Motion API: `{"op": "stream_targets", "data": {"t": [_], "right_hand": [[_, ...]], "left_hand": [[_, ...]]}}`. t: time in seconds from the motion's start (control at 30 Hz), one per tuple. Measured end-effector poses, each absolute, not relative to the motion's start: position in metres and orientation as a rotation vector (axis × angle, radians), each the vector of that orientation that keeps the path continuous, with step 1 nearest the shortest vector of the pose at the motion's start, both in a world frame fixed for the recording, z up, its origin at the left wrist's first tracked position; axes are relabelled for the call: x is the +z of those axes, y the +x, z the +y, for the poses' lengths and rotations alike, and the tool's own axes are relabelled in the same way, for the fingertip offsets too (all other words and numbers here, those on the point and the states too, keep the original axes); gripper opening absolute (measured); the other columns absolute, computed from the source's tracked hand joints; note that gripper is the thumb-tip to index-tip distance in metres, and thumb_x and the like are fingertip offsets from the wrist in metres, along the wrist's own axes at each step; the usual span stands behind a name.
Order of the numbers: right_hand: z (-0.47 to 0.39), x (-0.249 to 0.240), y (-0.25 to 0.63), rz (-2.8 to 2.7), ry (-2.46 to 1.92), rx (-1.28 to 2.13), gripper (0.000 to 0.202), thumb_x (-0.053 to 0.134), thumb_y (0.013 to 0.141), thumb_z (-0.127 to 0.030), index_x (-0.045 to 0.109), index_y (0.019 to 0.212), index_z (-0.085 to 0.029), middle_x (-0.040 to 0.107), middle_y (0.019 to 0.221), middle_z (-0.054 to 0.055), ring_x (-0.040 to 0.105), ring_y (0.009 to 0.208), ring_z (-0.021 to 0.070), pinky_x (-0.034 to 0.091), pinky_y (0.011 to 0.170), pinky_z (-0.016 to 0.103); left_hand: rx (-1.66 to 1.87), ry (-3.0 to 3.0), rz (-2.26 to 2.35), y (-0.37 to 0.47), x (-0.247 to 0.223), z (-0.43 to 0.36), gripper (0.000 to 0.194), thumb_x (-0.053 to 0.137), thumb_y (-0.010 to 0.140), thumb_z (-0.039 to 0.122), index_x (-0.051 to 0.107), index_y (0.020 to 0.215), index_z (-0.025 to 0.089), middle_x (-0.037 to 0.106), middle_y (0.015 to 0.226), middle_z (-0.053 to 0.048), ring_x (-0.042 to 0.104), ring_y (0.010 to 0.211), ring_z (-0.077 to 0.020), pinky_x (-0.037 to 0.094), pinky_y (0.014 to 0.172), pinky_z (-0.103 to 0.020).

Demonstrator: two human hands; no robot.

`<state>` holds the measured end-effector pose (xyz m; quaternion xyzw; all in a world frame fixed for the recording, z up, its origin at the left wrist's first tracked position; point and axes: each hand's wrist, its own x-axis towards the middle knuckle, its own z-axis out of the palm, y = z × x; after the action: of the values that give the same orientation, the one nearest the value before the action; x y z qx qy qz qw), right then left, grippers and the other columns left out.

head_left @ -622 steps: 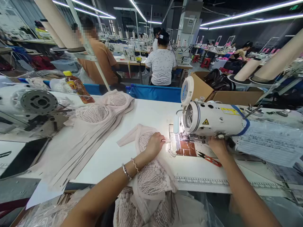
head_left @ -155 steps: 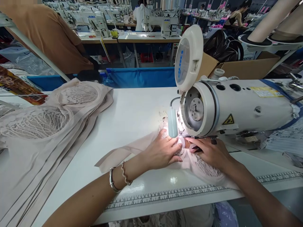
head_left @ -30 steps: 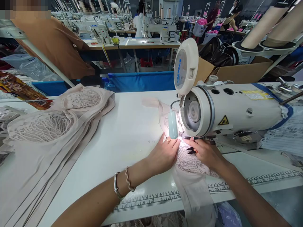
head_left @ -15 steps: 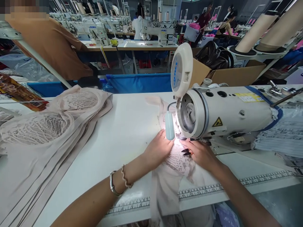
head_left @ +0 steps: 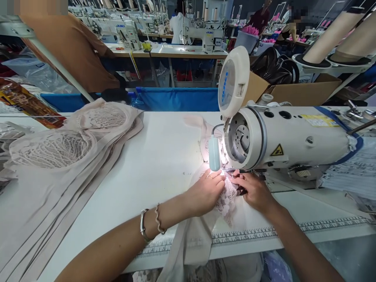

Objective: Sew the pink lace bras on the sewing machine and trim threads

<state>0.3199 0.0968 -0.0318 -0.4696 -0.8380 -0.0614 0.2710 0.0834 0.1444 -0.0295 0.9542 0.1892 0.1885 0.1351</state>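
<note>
Lace garment (head_left: 225,203), pinched by right hand (head_left: 258,194), left hand's (head_left: 207,194) grip unclear, runs behind lamp (head_left: 214,153) and machine (head_left: 296,137).

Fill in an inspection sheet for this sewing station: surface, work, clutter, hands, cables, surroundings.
Surface: white sewing table, ruler scale along near edge.
Work: pale lace bra partly beneath the sewing machine; stacked lace bras at left.
Clutter: brown bottle beyond the stack, paper sheet at right.
Hands: left hand resting on the bra; right hand beside it, holding a partly hidden dark tool.
Cables: thin dark lead at the pale-blue lamp.
Surroundings: cardboard box, black bag, thread cones, person in brown top.
</note>
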Motion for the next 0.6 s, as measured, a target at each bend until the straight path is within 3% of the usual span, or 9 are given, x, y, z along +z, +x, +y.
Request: {"op": "stream_targets", "data": {"t": [0.1, 0.17, 0.33, 0.5, 0.6], "right_hand": [[0.099, -0.028, 0.316, -2.327, -1.173, -0.241, 0.047, 0.042, 0.077, 0.007, 0.072, 0.099, -0.021, 0.076, 0.116, 0.005, 0.07, 0.098, 0.0224, 0.056, 0.082, 0.034], [0.099, -0.026, 0.314, -2.35, -1.15, -0.279, 0.049, 0.039, 0.078, 0.009, 0.071, 0.101, -0.02, 0.077, 0.116, 0.004, 0.069, 0.098, 0.023, 0.054, 0.08, 0.036], [0.099, -0.026, 0.314, -2.371, -1.179, -0.274, 0.06, 0.035, 0.075, 0.01, 0.07, 0.113, -0.02, 0.077, 0.118, 0.003, 0.069, 0.104, 0.0224, 0.051, 0.08, 0.036], [0.099, -0.028, 0.312, -2.378, -1.187, -0.254, 0.062, 0.035, 0.072, 0.011, 0.067, 0.116, -0.02, 0.076, 0.12, 0.002, 0.068, 0.105, 0.0219, 0.049, 0.086, 0.038], [0.1, -0.029, 0.312, -2.346, -1.144, -0.274, 0.057, 0.038, 0.075, 0.01, 0.068, 0.113, -0.019, 0.077, 0.117, 0.004, 0.068, 0.104, 0.0227, 0.048, 0.086, 0.038]], "left_hand": [[0.533, 2.744, 0.522, 0.086, -0.026, 0.15, 0.021, 0.039, 0.105, 0.015, 0.06, 0.109, 0.013, 0.067, 0.11, -0.014, 0.059, 0.117, -0.0281, 0.05, 0.099, -0.047], [0.5, 2.738, 0.477, 0.085, -0.021, 0.156, 0.021, 0.041, 0.106, 0.018, 0.06, 0.111, 0.013, 0.066, 0.107, -0.013, 0.061, 0.105, -0.0253, 0.05, 0.091, -0.042], [0.422, 2.69, 0.473, 0.077, -0.012, 0.175, 0.031, 0.037, 0.108, 0.028, 0.064, 0.101, 0.015, 0.065, 0.097, -0.009, 0.055, 0.078, -0.0187, 0.047, 0.082, -0.036], [0.439, 2.675, 0.604, 0.076, -0.015, 0.181, 0.034, 0.036, 0.109, 0.029, 0.064, 0.092, 0.018, 0.064, 0.088, -0.005, 0.055, 0.083, -0.0201, 0.045, 0.083, -0.034], [0.493, 2.831, 0.608, 0.079, -0.021, 0.179, 0.031, 0.036, 0.105, 0.015, 0.06, 0.084, 0.017, 0.064, 0.088, -0.006, 0.054, 0.085, -0.0203, 0.044, 0.087, -0.036]]}}
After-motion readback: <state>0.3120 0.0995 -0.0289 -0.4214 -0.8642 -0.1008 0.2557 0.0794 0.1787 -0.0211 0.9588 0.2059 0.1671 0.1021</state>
